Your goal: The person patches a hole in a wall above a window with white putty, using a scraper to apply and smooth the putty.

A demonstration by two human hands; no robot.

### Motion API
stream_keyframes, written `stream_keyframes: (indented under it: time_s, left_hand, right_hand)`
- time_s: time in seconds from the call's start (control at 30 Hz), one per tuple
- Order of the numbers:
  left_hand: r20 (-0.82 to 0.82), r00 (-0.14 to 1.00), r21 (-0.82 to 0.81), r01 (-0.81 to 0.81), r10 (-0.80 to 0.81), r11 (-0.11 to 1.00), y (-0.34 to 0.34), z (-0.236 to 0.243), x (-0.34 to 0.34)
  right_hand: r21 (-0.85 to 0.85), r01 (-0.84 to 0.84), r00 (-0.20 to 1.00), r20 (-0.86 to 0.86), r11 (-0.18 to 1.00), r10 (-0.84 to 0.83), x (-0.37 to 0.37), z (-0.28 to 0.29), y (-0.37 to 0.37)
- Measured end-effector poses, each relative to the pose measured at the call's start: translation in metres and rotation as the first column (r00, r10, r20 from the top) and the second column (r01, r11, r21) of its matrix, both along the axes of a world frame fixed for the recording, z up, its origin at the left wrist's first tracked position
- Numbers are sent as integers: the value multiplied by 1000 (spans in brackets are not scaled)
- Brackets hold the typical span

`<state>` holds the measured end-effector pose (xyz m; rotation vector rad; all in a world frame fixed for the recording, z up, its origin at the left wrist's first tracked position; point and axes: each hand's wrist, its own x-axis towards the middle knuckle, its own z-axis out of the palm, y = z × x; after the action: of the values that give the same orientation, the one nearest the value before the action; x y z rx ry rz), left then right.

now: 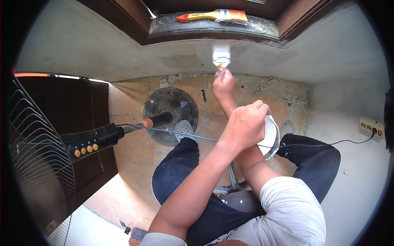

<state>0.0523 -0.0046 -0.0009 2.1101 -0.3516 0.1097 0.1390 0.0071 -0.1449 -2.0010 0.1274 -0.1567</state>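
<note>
My forearms cross, the left over the right. The right hand (225,85) is closed around the yellowish handle of a paintbrush (222,57), whose wide white head is pressed to the wall below the window sill and smeared by motion. Closer to me, my left hand (248,125) grips the rim of a round white tub (269,133) with a thin wire handle. The hand and forearms hide part of the tub, and what is inside it cannot be seen. Around the brush, the grey wall (172,57) has a lighter patch.
Another paintbrush (213,16), red-yellow handled and wrapped, lies on the sill. At left stands a fan (88,141) on a round black base (170,117). A dark cord (193,136) runs across to a socket strip (371,127) on the right wall. The tiled floor (131,164) carries debris.
</note>
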Motion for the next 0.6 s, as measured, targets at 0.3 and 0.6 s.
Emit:
stream_keyframes:
  time_s: [0.3, 0.6]
  left_hand:
    - [-39, 999, -4, -13, 13, 1000, 4, -1, 2]
    - [-37, 999, 1, -9, 9, 1000, 4, -1, 2]
  right_hand:
    - [-241, -74, 957, -291, 968, 1, 17, -107, 34]
    - [55, -109, 775, -621, 993, 119, 27, -90, 29]
